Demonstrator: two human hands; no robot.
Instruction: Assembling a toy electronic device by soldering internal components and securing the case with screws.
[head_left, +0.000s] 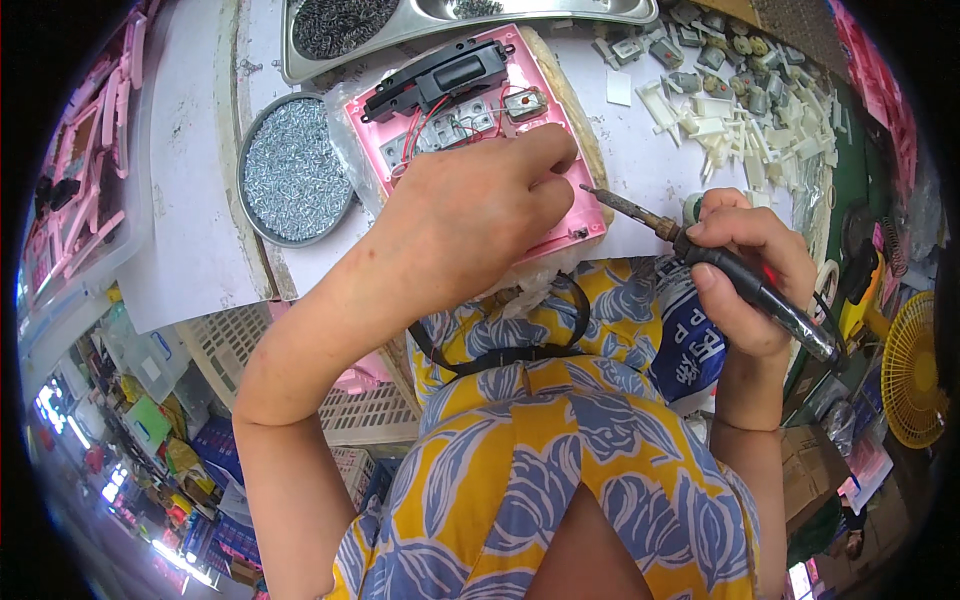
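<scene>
My right hand (pixel 745 250) is wrapped round a soldering iron (pixel 675 236) with a black handle. Its tip points left, close beside the right edge of an open pink plastic housing (pixel 560 235). My left hand (pixel 465 210) is over that housing with its fingers curled in; the fingertips and anything between them are hidden. Inside the housing lie a long black part (pixel 440 80), a grey strip (pixel 455 125) with red wires, and a small motor-like piece (pixel 524 103) near its right side. The housing rests on a pale, plastic-wrapped pad (pixel 590 160).
Left of the housing stands a round dish (pixel 243 185) of small silver screws. A metal tray (pixel 430 28) of dark springs is behind. At the back right lie small motors (pixel 745 85) and white plastic pieces (pixel 715 140). A yellow fan (pixel 912 370) stands far right.
</scene>
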